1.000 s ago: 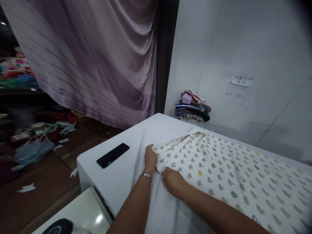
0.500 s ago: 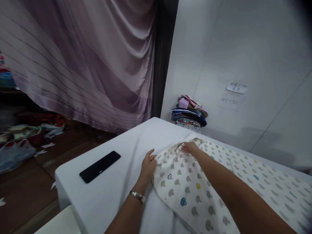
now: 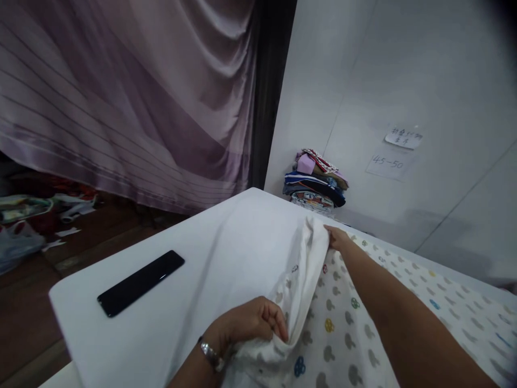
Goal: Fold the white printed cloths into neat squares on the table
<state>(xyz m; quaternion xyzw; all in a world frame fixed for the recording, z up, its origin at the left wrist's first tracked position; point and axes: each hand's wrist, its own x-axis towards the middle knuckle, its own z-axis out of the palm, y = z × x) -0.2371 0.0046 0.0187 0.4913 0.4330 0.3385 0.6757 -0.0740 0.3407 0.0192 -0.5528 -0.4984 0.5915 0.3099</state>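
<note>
A cream cloth with small grey and coloured prints (image 3: 375, 302) lies on a white-covered table (image 3: 210, 258). My left hand (image 3: 250, 323), with a metal watch at the wrist, is closed on the cloth's near edge, which stands up in a fold. My right hand (image 3: 337, 237) reaches farther back and pinches the same edge at its far corner. Between the two hands the edge is lifted off the table and turned over, showing its pale underside.
A black phone (image 3: 140, 282) lies flat on the table's left part. A stack of folded clothes (image 3: 317, 183) sits against the white wall at the back. A mauve curtain (image 3: 133, 97) hangs on the left. Scattered cloth and bags lie on the brown floor (image 3: 24, 226).
My left hand slid toward me along the cloth's edge and gripped it. My right hand went to the far corner and lifted it, raising the edge into a fold.
</note>
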